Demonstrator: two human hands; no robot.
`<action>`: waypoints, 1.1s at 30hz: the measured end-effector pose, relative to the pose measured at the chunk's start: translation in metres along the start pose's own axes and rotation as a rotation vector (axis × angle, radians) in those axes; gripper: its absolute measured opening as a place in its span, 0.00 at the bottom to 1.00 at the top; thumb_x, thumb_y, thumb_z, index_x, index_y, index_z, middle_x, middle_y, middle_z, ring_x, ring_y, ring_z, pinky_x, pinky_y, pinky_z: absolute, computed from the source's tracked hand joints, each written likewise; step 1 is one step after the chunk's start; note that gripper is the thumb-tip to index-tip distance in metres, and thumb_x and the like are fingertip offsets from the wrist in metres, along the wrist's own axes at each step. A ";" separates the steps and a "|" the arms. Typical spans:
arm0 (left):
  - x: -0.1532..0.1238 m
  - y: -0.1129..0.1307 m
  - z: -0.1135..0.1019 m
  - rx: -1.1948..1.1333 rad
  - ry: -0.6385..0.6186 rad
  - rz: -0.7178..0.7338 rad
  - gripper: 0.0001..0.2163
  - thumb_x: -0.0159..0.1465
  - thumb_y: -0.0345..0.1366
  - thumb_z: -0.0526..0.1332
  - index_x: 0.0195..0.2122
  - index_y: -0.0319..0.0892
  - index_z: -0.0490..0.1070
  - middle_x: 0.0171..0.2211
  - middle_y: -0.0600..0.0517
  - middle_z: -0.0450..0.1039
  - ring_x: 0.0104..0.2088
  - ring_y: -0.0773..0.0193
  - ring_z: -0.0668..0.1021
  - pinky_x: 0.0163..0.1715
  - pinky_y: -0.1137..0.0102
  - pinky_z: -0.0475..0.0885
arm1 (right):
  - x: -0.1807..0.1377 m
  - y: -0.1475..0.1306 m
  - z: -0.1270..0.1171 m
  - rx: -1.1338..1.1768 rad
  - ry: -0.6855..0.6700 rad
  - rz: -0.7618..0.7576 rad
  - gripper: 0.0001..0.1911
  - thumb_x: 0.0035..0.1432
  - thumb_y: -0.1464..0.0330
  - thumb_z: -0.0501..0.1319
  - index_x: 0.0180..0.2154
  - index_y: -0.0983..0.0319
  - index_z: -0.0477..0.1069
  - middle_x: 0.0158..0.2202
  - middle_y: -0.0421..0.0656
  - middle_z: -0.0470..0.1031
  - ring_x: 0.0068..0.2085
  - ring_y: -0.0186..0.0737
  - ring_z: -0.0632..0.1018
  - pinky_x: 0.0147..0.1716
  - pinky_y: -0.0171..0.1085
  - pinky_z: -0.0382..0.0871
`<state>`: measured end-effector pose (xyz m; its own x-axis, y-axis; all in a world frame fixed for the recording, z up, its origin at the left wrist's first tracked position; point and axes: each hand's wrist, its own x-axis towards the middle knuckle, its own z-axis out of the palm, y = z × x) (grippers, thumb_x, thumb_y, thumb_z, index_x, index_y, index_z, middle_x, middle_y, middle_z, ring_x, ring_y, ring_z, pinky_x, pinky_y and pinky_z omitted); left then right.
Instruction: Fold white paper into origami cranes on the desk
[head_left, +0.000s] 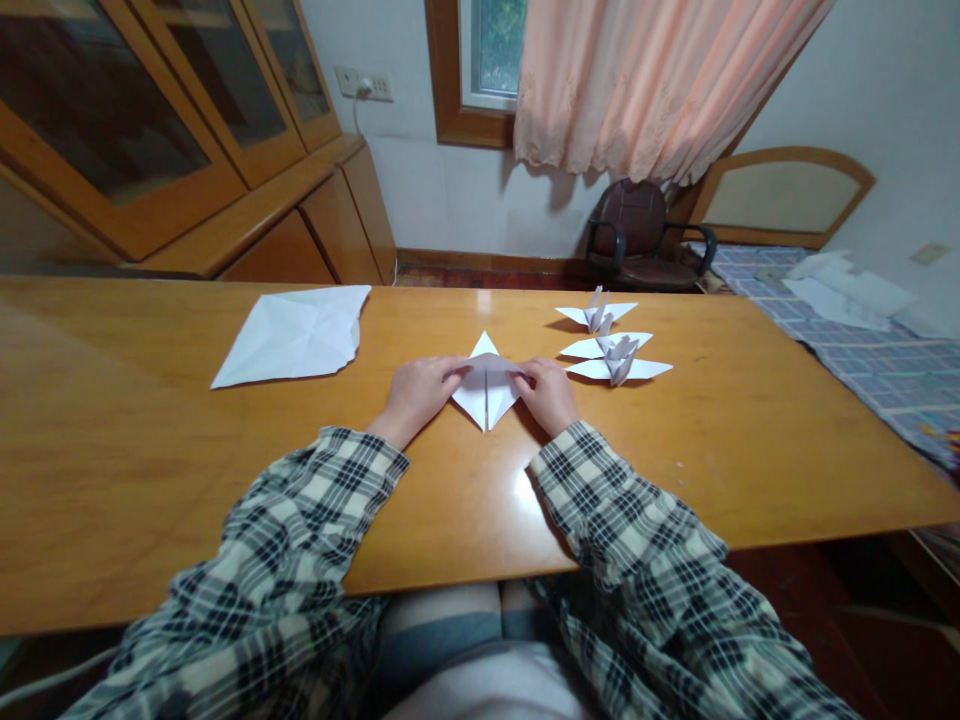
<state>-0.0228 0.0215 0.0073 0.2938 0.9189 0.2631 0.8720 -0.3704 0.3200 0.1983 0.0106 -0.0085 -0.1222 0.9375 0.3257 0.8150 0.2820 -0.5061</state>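
Observation:
A small white folded paper (486, 392), diamond-shaped with a centre crease, lies on the wooden table (150, 460) in front of me. My left hand (417, 393) pinches its left corner with curled fingers. My right hand (547, 393) pinches its right corner the same way. Both sleeves are plaid. Three finished white paper cranes (611, 345) stand just right of and behind the fold.
A creased white paper sheet (296, 335) lies flat at the left rear of the table. A wooden cabinet (150, 130) stands at the left, a dark armchair (645, 240) under a pink curtain behind, and a bed with checked cover (862, 350) at the right.

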 end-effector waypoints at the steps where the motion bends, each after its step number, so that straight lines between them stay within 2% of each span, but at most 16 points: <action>1: 0.000 0.000 0.000 0.002 0.004 -0.002 0.13 0.68 0.39 0.58 0.50 0.50 0.78 0.47 0.50 0.80 0.46 0.53 0.81 0.42 0.63 0.73 | 0.000 0.000 0.000 -0.003 0.000 0.003 0.12 0.63 0.69 0.58 0.40 0.61 0.81 0.34 0.46 0.79 0.37 0.42 0.74 0.40 0.38 0.63; 7: 0.001 0.000 0.006 -0.020 0.039 -0.017 0.14 0.69 0.40 0.56 0.48 0.47 0.79 0.44 0.47 0.81 0.42 0.53 0.82 0.38 0.65 0.71 | 0.000 -0.002 -0.001 -0.021 -0.006 0.030 0.13 0.65 0.68 0.57 0.41 0.60 0.81 0.35 0.45 0.80 0.38 0.42 0.76 0.40 0.38 0.62; 12: 0.001 0.003 0.010 -0.127 0.048 -0.042 0.14 0.68 0.41 0.56 0.45 0.44 0.80 0.39 0.46 0.82 0.37 0.55 0.81 0.34 0.67 0.68 | -0.001 -0.003 -0.001 -0.045 0.011 0.068 0.14 0.65 0.68 0.56 0.42 0.60 0.81 0.36 0.46 0.82 0.39 0.43 0.77 0.39 0.38 0.62; 20: 0.001 0.005 0.013 -0.151 0.059 -0.071 0.13 0.66 0.39 0.54 0.38 0.43 0.79 0.31 0.48 0.79 0.32 0.57 0.78 0.29 0.68 0.62 | -0.001 -0.006 0.000 -0.048 0.025 0.127 0.14 0.63 0.69 0.54 0.39 0.60 0.80 0.35 0.46 0.81 0.37 0.43 0.77 0.38 0.37 0.63; 27: 0.004 0.011 0.017 -0.091 0.031 -0.185 0.13 0.64 0.39 0.54 0.40 0.44 0.78 0.35 0.48 0.81 0.35 0.56 0.79 0.29 0.68 0.62 | -0.001 -0.012 0.003 -0.006 0.051 0.186 0.13 0.59 0.71 0.55 0.42 0.60 0.77 0.33 0.44 0.80 0.35 0.42 0.76 0.36 0.37 0.63; 33: 0.006 0.016 0.018 -0.012 -0.004 -0.214 0.14 0.66 0.41 0.53 0.40 0.45 0.78 0.35 0.46 0.81 0.35 0.55 0.79 0.30 0.67 0.62 | 0.000 -0.016 0.003 0.001 0.054 0.228 0.13 0.60 0.69 0.56 0.42 0.60 0.77 0.32 0.43 0.79 0.35 0.42 0.77 0.37 0.37 0.63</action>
<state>0.0000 0.0232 -0.0028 0.1042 0.9772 0.1849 0.9101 -0.1687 0.3786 0.1831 0.0068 -0.0025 0.0958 0.9647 0.2453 0.8177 0.0643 -0.5721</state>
